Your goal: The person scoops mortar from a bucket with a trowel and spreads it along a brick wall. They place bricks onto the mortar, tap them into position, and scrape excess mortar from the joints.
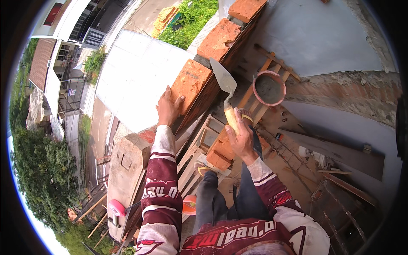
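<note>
My left hand [168,106] rests flat on the near end of an orange brick [191,83], the top one of a brick wall [221,40] that runs away from me. My right hand [240,135] grips the yellow wooden handle of a pointed steel trowel [224,78]; its blade points up against the inner side of the wall. A loose stack of bricks [221,153] sits under my right hand on a wooden scaffold frame.
A round pink-rimmed tub of grey mortar [269,88] stands on wooden slats to the right of the wall. Planks and debris lie on the floor far below at right [335,157]. Left of the wall is a sheer drop to roofs, a street and trees [38,170].
</note>
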### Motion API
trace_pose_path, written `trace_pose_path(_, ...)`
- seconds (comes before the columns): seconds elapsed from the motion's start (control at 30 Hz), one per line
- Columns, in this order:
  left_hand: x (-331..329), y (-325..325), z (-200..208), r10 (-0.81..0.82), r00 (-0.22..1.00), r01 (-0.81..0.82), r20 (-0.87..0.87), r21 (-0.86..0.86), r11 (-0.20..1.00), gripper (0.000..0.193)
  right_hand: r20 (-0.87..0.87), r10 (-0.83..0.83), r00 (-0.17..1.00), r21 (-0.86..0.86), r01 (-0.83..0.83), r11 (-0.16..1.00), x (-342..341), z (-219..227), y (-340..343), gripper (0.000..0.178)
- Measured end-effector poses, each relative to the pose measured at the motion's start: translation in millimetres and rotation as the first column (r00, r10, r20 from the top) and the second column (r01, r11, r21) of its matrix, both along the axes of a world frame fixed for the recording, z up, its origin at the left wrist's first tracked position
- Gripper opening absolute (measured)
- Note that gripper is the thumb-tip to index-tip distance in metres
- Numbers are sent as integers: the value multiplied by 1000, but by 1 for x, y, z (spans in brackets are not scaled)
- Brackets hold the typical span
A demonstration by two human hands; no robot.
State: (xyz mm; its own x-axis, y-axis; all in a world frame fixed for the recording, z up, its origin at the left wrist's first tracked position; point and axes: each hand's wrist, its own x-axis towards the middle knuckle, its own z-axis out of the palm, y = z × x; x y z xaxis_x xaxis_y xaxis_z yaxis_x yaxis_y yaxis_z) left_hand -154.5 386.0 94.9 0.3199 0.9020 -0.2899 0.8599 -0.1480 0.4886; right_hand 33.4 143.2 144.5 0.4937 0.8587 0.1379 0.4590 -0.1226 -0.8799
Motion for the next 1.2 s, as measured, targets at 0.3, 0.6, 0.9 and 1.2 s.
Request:
trace_pose_path(0.3,0,-1,-4,24,1000,-24,-13,-50,998,82,369,20,929,118,-68,991,-37,6,42,69)
trace_pose_path(0.6,4,1,1,42,998,-46,-42,-105,993,82,330,146,933,-206,-80,975,-41,-16,59,65)
trace_pose_path(0.9,4,2,4,43,998,-48,-42,-134,990,83,-649,-321,690,-139,308,941,-94,-11,16,51)
trace_pose_path(1.2,0,6,-7,28,999,-24,43,-93,995,82,-905,-380,192,-299,349,888,-204,-4,64,31)
